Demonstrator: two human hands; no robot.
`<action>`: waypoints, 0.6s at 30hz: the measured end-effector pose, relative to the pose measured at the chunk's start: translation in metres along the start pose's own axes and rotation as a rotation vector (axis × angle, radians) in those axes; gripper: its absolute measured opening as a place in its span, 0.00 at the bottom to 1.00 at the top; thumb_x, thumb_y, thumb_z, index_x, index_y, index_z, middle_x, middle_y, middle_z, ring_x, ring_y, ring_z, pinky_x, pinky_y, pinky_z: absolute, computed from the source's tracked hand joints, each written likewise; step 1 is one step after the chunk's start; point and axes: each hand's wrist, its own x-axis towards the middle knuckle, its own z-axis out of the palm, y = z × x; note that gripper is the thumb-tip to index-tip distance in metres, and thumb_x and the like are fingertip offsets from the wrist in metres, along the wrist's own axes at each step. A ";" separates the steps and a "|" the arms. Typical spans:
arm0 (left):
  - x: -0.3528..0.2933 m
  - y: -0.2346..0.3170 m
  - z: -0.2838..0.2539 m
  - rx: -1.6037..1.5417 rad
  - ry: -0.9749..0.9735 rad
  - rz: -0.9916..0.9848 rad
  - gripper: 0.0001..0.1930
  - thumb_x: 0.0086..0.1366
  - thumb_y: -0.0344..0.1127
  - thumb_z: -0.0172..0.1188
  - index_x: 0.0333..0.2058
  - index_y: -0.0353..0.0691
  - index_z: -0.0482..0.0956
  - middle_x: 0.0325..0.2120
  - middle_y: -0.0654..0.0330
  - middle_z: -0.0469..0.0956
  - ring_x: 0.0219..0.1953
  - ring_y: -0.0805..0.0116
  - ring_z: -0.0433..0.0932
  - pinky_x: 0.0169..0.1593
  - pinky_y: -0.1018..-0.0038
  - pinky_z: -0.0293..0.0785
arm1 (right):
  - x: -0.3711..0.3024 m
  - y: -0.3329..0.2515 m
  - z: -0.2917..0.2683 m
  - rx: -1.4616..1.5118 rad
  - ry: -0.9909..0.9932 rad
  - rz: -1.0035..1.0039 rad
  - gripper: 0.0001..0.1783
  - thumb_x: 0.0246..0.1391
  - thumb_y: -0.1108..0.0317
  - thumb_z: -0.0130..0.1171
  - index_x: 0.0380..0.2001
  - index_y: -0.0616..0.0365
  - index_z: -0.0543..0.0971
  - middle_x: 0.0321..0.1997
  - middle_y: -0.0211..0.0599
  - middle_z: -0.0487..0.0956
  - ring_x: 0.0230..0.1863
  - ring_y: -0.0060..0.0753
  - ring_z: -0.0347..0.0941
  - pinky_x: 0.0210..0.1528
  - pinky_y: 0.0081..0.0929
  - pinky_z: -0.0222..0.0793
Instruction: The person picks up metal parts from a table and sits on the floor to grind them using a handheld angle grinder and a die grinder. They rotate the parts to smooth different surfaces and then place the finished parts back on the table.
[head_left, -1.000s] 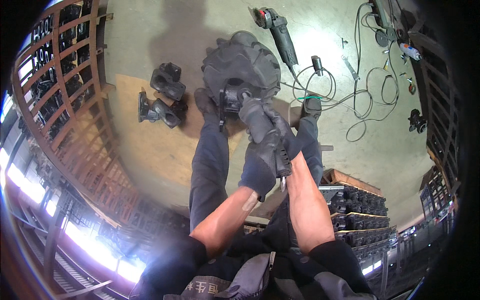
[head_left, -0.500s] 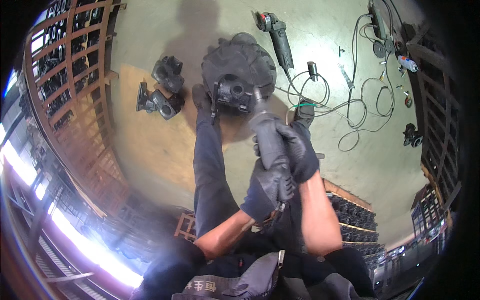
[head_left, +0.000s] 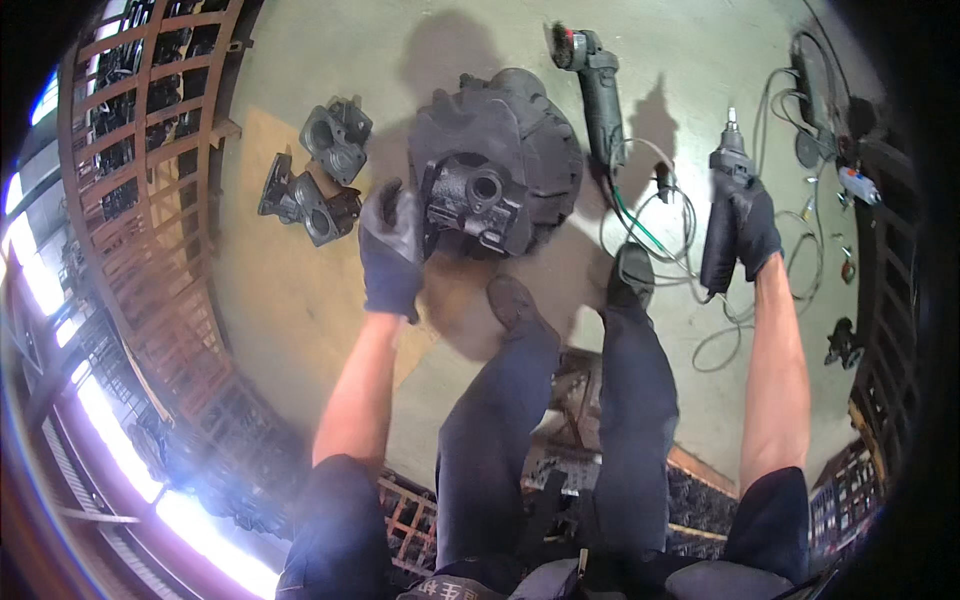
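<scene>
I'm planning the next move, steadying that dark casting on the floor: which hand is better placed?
Probably the left hand: it already rests against the casting. The right hand is far off, its grip shut on a die grinder.

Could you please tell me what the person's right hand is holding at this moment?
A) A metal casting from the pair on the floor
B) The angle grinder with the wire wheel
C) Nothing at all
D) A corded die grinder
D: the gloved right hand is wrapped around the dark body of a corded die grinder, held out to the side, while the angle grinder lies untouched on the floor.

Two castings [head_left: 318, 175] left of housing [head_left: 497, 178]
</scene>
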 end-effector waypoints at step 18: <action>0.008 -0.098 0.041 -0.252 -0.075 0.034 0.18 0.57 0.32 0.65 0.47 0.39 0.80 0.40 0.57 0.84 0.39 0.65 0.82 0.46 0.72 0.77 | 0.120 0.065 0.031 -0.572 0.224 -0.314 0.30 0.50 0.52 0.62 0.52 0.60 0.76 0.45 0.55 0.82 0.47 0.56 0.80 0.50 0.44 0.73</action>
